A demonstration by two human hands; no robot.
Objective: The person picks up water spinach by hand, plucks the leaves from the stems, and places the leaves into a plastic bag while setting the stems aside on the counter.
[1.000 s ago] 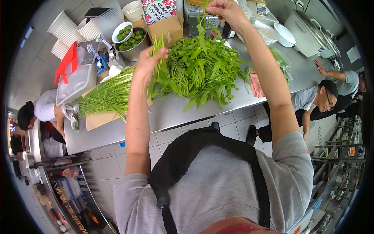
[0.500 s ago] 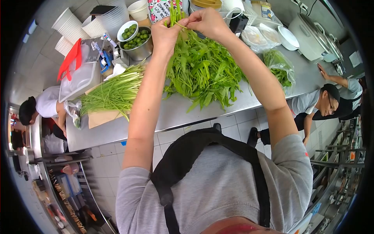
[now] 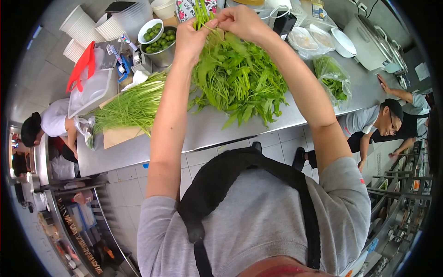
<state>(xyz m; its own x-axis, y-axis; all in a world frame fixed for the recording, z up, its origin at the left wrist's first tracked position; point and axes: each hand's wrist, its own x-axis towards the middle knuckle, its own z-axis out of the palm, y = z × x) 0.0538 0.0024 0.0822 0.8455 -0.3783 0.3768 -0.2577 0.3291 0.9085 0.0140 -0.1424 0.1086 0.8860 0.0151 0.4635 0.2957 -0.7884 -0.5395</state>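
Observation:
My left hand (image 3: 191, 39) is closed round a bunch of green stems (image 3: 201, 14) whose cut ends point up and whose leaves hang below. Beside it, my right hand (image 3: 237, 22) pinches at the same bunch, its fingertips close to my left thumb. Under both hands a large heap of leafy greens (image 3: 242, 83) lies on the steel table (image 3: 194, 134). Left of my left forearm, long thin green stalks (image 3: 131, 106) rest on brown cardboard (image 3: 117, 136).
Bowls of green limes (image 3: 159, 44), stacked white cups (image 3: 80, 25) and a clear plastic container (image 3: 94, 94) stand at the back left. Bagged greens (image 3: 333, 81) and a rice cooker (image 3: 367, 41) are at the right. Co-workers (image 3: 369, 117) are near both table ends.
Since the first frame, my right hand has come down and left to meet my left hand, which moved up and right with the stems. Over the last half second both shifted slightly left.

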